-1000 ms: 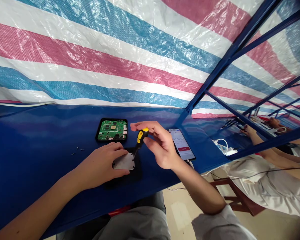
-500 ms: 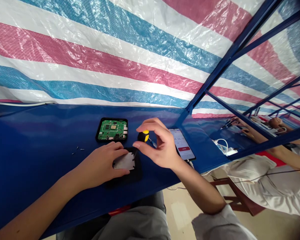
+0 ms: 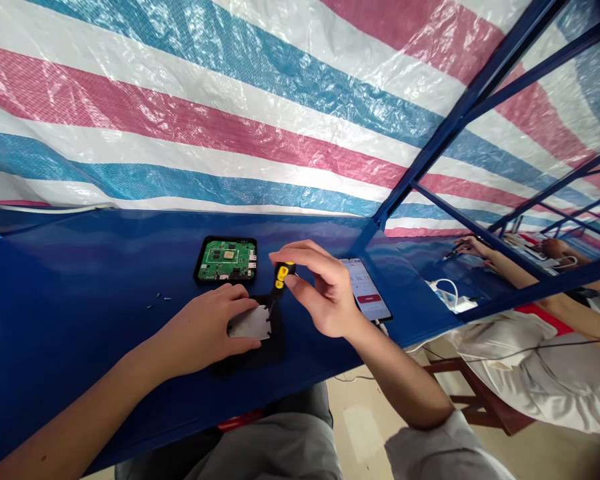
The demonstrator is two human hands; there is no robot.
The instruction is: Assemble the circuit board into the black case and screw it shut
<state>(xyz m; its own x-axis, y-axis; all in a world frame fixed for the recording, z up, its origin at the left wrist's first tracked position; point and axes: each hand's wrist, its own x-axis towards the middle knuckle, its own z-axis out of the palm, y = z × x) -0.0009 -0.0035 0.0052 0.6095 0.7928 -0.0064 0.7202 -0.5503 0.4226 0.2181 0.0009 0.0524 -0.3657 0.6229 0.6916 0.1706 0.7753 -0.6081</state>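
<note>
My left hand (image 3: 205, 330) lies on a silver metal plate (image 3: 253, 325) set in a black casing (image 3: 275, 337) on the blue table, thumb and fingers pressing it down. My right hand (image 3: 320, 293) pinches the black-and-yellow handle of a small screwdriver (image 3: 280, 277), which stands nearly upright with its tip at the plate's far right corner. Behind my left hand lies a second black casing holding a green circuit board (image 3: 226, 260).
A phone (image 3: 367, 289) with a lit timer screen lies right of my right hand. Tiny loose screws (image 3: 157, 301) lie at the left on the blue table (image 3: 80, 320). A striped tarp hangs behind. At the right, another person's arms (image 3: 530, 287) work at a neighbouring bench with white cables.
My right hand tilted the screwdriver away from the plate half a second ago, and it now stands upright with its tip back at the corner. My left hand has stayed put.
</note>
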